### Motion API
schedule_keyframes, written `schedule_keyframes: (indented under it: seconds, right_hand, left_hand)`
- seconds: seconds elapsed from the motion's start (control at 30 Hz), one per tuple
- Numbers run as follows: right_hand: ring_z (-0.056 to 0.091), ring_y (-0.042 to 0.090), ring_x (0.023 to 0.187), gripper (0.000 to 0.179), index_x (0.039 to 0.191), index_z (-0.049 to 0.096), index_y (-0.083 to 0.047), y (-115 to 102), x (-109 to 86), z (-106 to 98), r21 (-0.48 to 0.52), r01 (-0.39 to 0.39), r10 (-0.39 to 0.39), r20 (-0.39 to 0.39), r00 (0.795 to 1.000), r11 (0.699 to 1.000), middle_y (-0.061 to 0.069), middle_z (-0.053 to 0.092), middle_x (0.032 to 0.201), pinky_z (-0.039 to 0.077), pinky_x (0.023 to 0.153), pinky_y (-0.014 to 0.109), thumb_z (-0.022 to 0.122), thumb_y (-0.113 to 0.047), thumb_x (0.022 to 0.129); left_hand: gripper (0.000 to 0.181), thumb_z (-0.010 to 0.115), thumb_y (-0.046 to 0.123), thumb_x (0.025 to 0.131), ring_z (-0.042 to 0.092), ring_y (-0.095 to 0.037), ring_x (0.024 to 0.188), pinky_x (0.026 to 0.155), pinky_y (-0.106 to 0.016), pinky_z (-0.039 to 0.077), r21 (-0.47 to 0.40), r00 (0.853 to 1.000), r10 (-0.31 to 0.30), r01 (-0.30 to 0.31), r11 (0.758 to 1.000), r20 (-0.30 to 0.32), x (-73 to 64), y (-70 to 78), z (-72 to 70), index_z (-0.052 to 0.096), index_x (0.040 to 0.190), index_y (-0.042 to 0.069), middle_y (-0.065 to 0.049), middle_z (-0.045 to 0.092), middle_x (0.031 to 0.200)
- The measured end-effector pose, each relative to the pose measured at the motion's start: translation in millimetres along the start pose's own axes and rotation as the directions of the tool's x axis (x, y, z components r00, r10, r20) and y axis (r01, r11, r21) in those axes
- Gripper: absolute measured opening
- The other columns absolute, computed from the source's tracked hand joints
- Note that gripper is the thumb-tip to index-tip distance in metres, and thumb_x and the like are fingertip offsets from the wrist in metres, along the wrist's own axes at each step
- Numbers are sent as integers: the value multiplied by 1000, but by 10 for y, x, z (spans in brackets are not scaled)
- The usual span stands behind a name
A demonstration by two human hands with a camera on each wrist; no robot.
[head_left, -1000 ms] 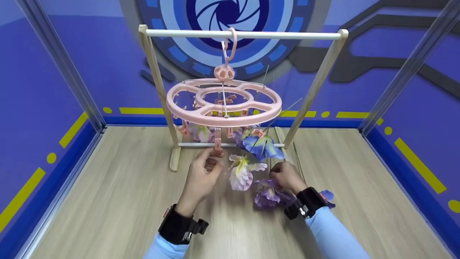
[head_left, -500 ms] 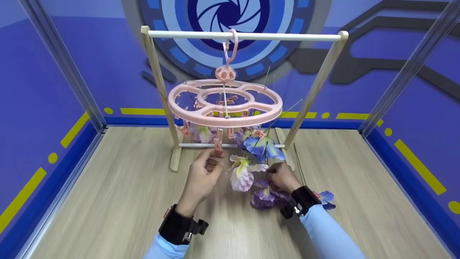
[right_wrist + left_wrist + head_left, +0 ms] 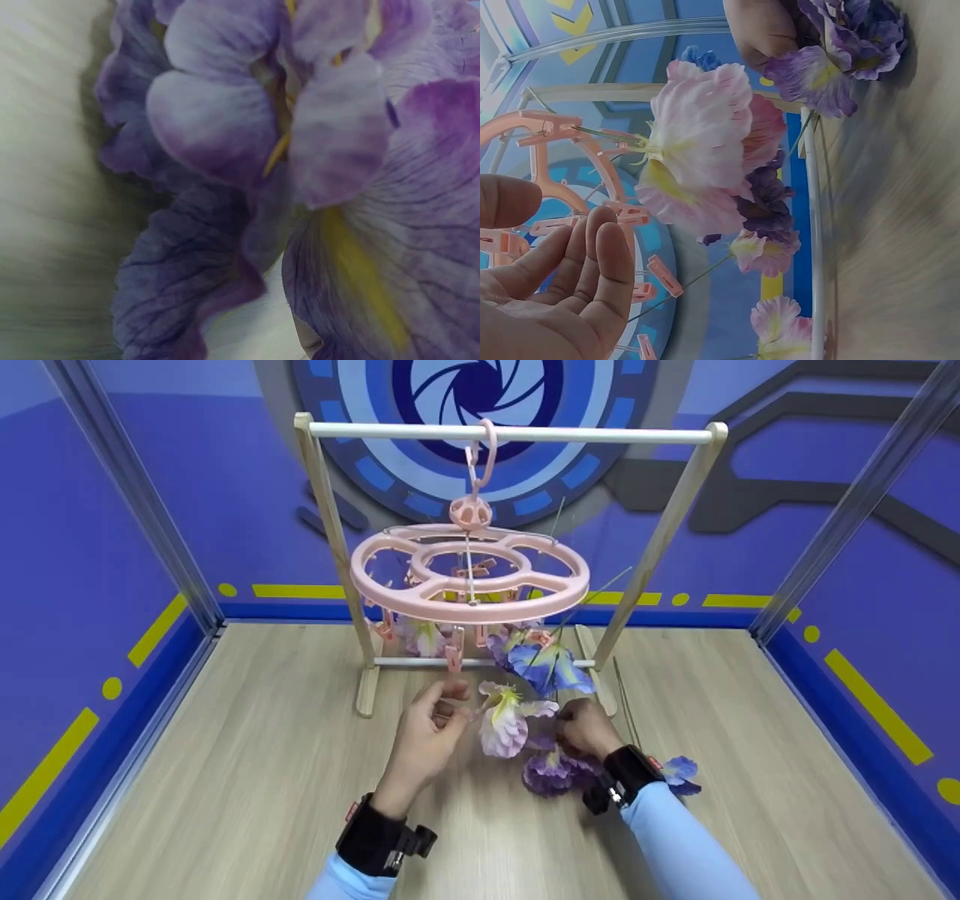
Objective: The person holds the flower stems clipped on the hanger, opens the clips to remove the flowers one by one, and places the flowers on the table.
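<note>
A pink round clip hanger (image 3: 469,611) hangs from the rack's top bar. My left hand (image 3: 421,735) is just below a dangling pink clip (image 3: 454,651), its fingers apart from it. In the left wrist view the thumb stands away from the loosely bent fingers (image 3: 615,262), with nothing between them. My right hand (image 3: 589,727) grips a purple artificial iris (image 3: 553,771) near its bloom, flower head low over the table. Its petals (image 3: 217,127) fill the right wrist view. Between the hands hangs a pale pink iris (image 3: 504,727); its stem (image 3: 604,135) reaches up to the hanger.
A wooden rack (image 3: 664,536) stands on the table at the back. A blue iris (image 3: 551,667) and other blooms (image 3: 421,637) hang under the hanger. Another blue flower (image 3: 681,774) lies beside my right wrist, close to long stems (image 3: 626,701).
My left hand has come down off the pink clip, its fingertips parting from it. My right hand has shifted slightly left with the purple iris.
</note>
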State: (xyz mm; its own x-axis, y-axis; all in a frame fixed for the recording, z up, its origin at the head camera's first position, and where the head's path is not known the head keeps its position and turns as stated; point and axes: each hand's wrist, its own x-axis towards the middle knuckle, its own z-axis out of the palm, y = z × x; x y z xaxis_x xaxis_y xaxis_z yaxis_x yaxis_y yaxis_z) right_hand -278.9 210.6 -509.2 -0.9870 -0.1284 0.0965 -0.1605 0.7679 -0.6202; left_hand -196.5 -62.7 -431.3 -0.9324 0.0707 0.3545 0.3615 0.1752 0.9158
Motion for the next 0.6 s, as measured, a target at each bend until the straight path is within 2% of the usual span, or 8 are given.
schedule_keyframes:
  seconds: [0.27,0.6]
  right_hand:
    - [67,35,82,7,77,72,3,22,6,40,-3,36,-36,-19,999,999,14,72,81,56,80,46,73,-3,79]
    - [66,41,85,7,77,70,2,28,19,92,-62,79,-82,-40,996,995,19,70,85,54,82,50,72,-5,78]
  left_hand:
    - [29,66,0,94,64,-25,92,79,-29,53,56,1000,-8,7,998,4,-58,-77,-6,64,123,-6,-21,67,116]
    - [28,66,2,95,63,-23,91,79,-29,53,85,1000,-19,19,996,5,-107,-148,-17,65,123,-3,-18,66,115]
